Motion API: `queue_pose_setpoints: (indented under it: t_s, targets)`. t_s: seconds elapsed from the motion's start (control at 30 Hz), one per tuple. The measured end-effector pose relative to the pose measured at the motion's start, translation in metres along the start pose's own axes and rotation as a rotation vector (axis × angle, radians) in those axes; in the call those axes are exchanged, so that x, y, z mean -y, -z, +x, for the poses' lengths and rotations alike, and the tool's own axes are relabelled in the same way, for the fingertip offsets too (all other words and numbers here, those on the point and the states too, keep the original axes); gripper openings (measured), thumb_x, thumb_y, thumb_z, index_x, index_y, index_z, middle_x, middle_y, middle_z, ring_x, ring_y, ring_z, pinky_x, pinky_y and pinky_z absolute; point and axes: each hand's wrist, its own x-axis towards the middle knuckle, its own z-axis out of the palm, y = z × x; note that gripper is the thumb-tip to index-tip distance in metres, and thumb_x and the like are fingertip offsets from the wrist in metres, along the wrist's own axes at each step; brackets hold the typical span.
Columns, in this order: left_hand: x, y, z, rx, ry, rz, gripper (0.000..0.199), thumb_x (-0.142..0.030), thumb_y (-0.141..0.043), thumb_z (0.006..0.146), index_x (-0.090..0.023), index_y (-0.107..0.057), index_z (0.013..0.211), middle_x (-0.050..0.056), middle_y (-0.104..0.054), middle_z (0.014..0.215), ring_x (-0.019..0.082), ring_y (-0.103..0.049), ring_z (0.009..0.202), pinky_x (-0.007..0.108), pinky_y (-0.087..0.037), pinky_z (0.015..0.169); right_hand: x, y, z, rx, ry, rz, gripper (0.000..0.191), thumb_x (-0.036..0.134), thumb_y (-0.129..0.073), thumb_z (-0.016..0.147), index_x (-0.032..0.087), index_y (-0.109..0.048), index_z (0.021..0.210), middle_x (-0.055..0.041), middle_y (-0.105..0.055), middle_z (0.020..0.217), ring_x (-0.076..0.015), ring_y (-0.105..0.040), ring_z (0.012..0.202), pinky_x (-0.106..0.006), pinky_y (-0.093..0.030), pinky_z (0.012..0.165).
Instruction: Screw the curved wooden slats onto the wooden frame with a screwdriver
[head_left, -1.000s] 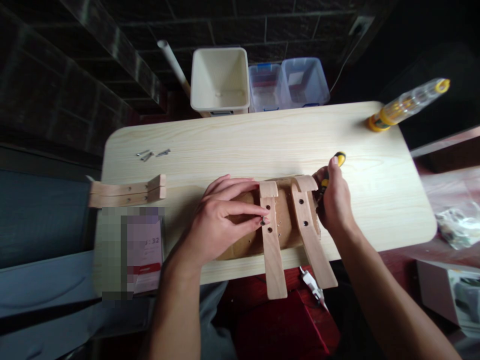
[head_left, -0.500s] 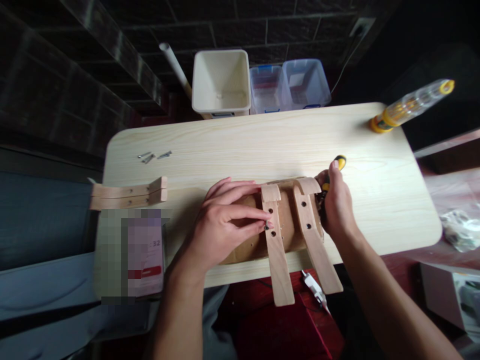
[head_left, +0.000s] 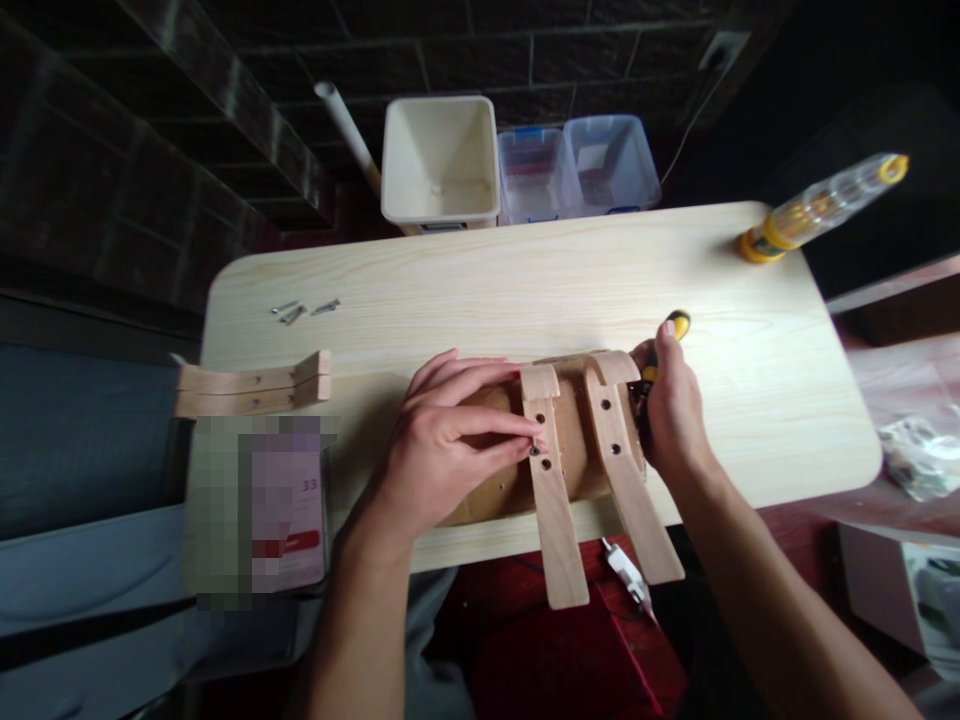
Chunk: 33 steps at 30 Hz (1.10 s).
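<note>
My left hand [head_left: 450, 430] reaches in from the left, thumb and forefinger pinched on a small dark screw [head_left: 535, 447] beside the holes of the left curved wooden piece [head_left: 555, 510]. My right hand [head_left: 673, 415] is wrapped round a screwdriver [head_left: 679, 323] with a yellow and black handle; its tip is not clear to see. A right curved wooden piece [head_left: 637, 510] with two dark holes lies near that hand. Both wooden pieces rest on a brown rounded block [head_left: 480, 500], and their lower ends stick out past the table's near edge.
Several loose screws [head_left: 292, 312] lie at the table's [head_left: 480, 285] back left. Two more curved wooden pieces [head_left: 251, 388] are at the left, above a phone-like screen [head_left: 304, 520]. A clear yellow-capped tube [head_left: 825, 210] stands back right. Bins [head_left: 439, 215] stand behind the table.
The view has shifted very slightly. Both hands keep their places, the left on the screw and the right on the screwdriver. The number on the screen has gone from 32 to 33.
</note>
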Motion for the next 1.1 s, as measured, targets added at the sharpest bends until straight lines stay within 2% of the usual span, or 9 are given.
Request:
queue_pose_setpoints:
  t_s: [0.37, 0.57, 0.67, 0.73, 0.83, 0.9, 1.0, 1.1]
  targets:
    - [-0.002, -0.001, -0.001, -0.016, -0.003, -0.008, 0.02, -0.019, -0.095, 0.082, -0.035, -0.088, 0.091, 0.004, -0.083, 0.126, 0.026, -0.077, 0.117, 0.057, -0.046, 0.121, 0.0, 0.0, 0.0, -0.002, -0.008, 0.011, 0.061, 0.082, -0.062, 0.091, 0.029, -0.045, 0.067, 0.0047, -0.04, 0.058, -0.0146, -0.041, 0.052, -0.035, -0.033, 0.05]
    - [-0.002, 0.005, 0.0, 0.022, 0.01, -0.066, 0.011, -0.023, -0.092, 0.086, -0.031, -0.088, 0.092, 0.006, -0.078, 0.142, 0.025, -0.078, 0.12, 0.056, -0.045, 0.125, 0.0, 0.0, 0.001, 0.002, -0.006, 0.018, 0.062, 0.083, -0.063, 0.09, 0.029, -0.043, 0.066, 0.0044, -0.04, 0.058, -0.0149, -0.042, 0.053, -0.035, -0.033, 0.051]
    - [-0.002, 0.007, 0.001, -0.003, -0.004, -0.108, 0.01, -0.023, -0.092, 0.087, -0.03, -0.088, 0.093, 0.006, -0.078, 0.14, 0.025, -0.077, 0.12, 0.056, -0.046, 0.125, -0.001, 0.0, 0.001, -0.004, -0.011, 0.026, 0.061, 0.081, -0.063, 0.091, 0.029, -0.044, 0.067, 0.0043, -0.04, 0.059, -0.015, -0.041, 0.054, -0.035, -0.033, 0.051]
    - [-0.002, 0.007, 0.001, -0.027, 0.002, -0.149, 0.01, -0.023, -0.092, 0.086, -0.029, -0.088, 0.092, 0.007, -0.079, 0.135, 0.025, -0.075, 0.12, 0.053, -0.052, 0.12, -0.002, 0.001, 0.001, -0.007, -0.016, 0.034, 0.06, 0.08, -0.064, 0.091, 0.029, -0.044, 0.067, 0.0041, -0.041, 0.059, -0.0151, -0.042, 0.054, -0.035, -0.033, 0.051]
    - [-0.002, 0.006, 0.0, -0.075, 0.043, -0.249, 0.013, -0.024, -0.093, 0.086, -0.029, -0.088, 0.096, 0.007, -0.076, 0.12, 0.022, -0.073, 0.111, 0.039, -0.065, 0.096, -0.002, 0.001, 0.001, -0.013, -0.024, 0.056, 0.06, 0.079, -0.066, 0.09, 0.029, -0.044, 0.067, 0.0043, -0.041, 0.061, -0.0149, -0.043, 0.056, -0.035, -0.035, 0.053]
    - [-0.002, 0.006, -0.001, -0.095, 0.063, -0.294, 0.015, -0.022, -0.092, 0.087, -0.029, -0.089, 0.1, 0.005, -0.072, 0.109, 0.018, -0.072, 0.099, 0.031, -0.066, 0.083, -0.002, 0.001, 0.001, -0.017, -0.035, 0.074, 0.06, 0.078, -0.066, 0.09, 0.028, -0.044, 0.067, 0.0045, -0.041, 0.062, -0.0146, -0.045, 0.057, -0.035, -0.036, 0.055]
    - [-0.004, 0.009, -0.002, -0.084, 0.078, -0.299, 0.016, -0.02, -0.091, 0.088, -0.028, -0.089, 0.101, 0.004, -0.071, 0.104, 0.014, -0.071, 0.09, 0.028, -0.066, 0.081, -0.003, 0.003, 0.002, -0.014, -0.05, 0.098, 0.058, 0.078, -0.067, 0.09, 0.028, -0.047, 0.068, 0.0046, -0.043, 0.062, -0.0144, -0.046, 0.058, -0.034, -0.036, 0.056]
    - [-0.005, 0.012, -0.004, -0.05, 0.093, -0.263, 0.013, -0.019, -0.09, 0.089, -0.026, -0.089, 0.099, 0.007, -0.076, 0.117, 0.018, -0.076, 0.102, 0.031, -0.068, 0.091, -0.003, 0.005, 0.003, 0.0, -0.063, 0.113, 0.057, 0.079, -0.066, 0.09, 0.029, -0.048, 0.07, 0.0043, -0.046, 0.062, -0.0145, -0.044, 0.056, -0.034, -0.033, 0.052]
